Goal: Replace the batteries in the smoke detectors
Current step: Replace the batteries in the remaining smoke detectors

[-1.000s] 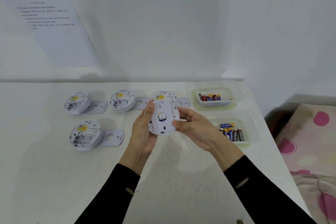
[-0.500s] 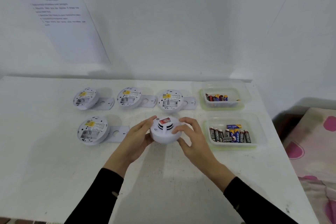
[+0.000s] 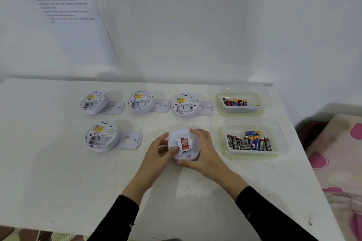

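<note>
Setting: white tabletop (image 3: pixel 58 162) against a white wall; a printed sheet (image 3: pixel 74 25) is taped up beyond and to the left of the held smoke detector.
Left grip (image 3: pixel 158 152): grasping the held smoke detector (image 3: pixel 184 144) at its left edge, fingers curled against the rim.
Right grip (image 3: pixel 203 154): grasping the same unit from the right, fingers over the far rim and thumb at the near edge.
Held smoke detector: face up, red label on top, low over the tabletop. Motion blur hides whether it is in contact.
Change: one second ago the unit was raised with its back plate facing the camera. It has since been turned face up and lowered.
Meaning: the back plate is probably still fitted, so the two-handed hold suggests a twist to release it. Battery access on this unit is not yet gained.
Open detectors: four lie back up, three in a row beyond the held unit (image 3: pixel 94 101) (image 3: pixel 140 101) (image 3: pixel 185 104) and one to its left (image 3: pixel 101 136). Each has a detached plate (image 3: pixel 128 140) beside it, and the bays appear empty.
Near container (image 3: pixel 254 155): just right of the held unit, holding loose batteries (image 3: pixel 248 143).
Far container (image 3: pixel 242 113): beyond and right of the held unit, holding fewer batteries (image 3: pixel 235 102).
Bed (image 3: pixel 337 152): far right of the held unit, off the tabletop, with a pink-spotted cover.
</note>
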A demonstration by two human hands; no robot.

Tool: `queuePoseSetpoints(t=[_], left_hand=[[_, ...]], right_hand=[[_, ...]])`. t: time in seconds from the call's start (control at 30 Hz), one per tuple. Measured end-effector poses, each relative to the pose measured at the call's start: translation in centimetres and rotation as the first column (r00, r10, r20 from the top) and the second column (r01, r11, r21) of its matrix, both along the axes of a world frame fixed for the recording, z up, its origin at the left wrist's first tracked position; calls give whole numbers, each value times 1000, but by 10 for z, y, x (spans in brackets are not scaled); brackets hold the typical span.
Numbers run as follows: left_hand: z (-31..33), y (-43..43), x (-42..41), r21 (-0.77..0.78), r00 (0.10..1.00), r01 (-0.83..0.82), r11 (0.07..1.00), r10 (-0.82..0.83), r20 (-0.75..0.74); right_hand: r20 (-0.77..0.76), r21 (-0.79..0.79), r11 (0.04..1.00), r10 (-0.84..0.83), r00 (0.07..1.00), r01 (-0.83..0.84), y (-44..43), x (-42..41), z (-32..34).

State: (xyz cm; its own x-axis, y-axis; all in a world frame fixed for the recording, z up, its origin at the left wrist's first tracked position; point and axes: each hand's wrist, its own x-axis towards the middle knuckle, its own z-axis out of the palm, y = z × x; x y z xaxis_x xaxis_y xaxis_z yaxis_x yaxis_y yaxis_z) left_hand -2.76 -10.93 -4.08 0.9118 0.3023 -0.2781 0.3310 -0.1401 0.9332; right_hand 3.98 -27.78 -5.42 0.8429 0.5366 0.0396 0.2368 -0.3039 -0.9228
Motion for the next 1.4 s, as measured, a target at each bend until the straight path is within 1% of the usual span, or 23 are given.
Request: queuePoseSetpoints(t=[0.07,0.13,0.3,0.37,0.43,0.6,0.67,0.77,0.83,0.87,0.9,1.0,1.07,1.13,1.2,1.23,1.27,1.3,1.4], left_hand=[[5,-1,-2,54,999,41,998,-42,15],[10,-2,-4,82,999,34,996,-37,28],[3,9,-8,183,998,18,983,-8,-55],[2,10,-9,209,998,11,978,2,-62],[1,10,-10,227,998,0,974,14,-60],[-2,16,-13,212,998,3,977,11,-65],[0,22,-16,199,999,-35,979,42,-33],[7,41,-22,196,984,-151,969,128,126],[13,58,-27,193,959,-226,955,183,217],[17,67,-29,192,946,-261,946,211,245],[19,77,-31,187,936,-288,939,236,261],[22,101,-36,192,921,-334,923,276,276],[22,113,-39,204,913,-351,914,285,293],[22,122,-41,206,895,-380,902,302,327],[20,133,-42,225,870,-423,878,324,373],[17,140,-43,242,861,-443,863,334,383],[15,145,-43,255,858,-455,853,343,383],[11,152,-44,260,861,-460,849,355,365],[4,168,-44,273,919,-385,882,338,203]], right_hand=[[8,-90,992,91,996,-90,1,8,2],[-7,-156,974,164,986,-163,2,16,7],[-85,-233,934,258,962,-271,2,37,22],[-117,-275,910,291,950,-312,6,41,27],[-134,-283,898,311,941,-337,13,42,31],[-112,-275,911,285,952,-306,17,31,29],[-80,-258,924,271,959,-283,15,26,28],[8,-244,948,215,977,-206,23,17,31],[121,-310,946,138,983,-94,33,14,32],[156,-342,938,108,982,-49,38,13,31],[158,-355,934,93,983,-31,41,14,30],[97,-384,920,117,988,-71,44,17,29],[92,-425,902,126,988,-75,47,16,31],[169,-417,908,119,978,-39,57,12,34],[260,-394,918,163,952,-49,77,4,37],[261,-377,922,192,946,-83,89,-1,39],[229,-356,926,221,948,-129,101,-5,38],[185,-338,924,251,950,-178,113,-8,36],[110,-338,909,297,948,-245,146,-10,22]])
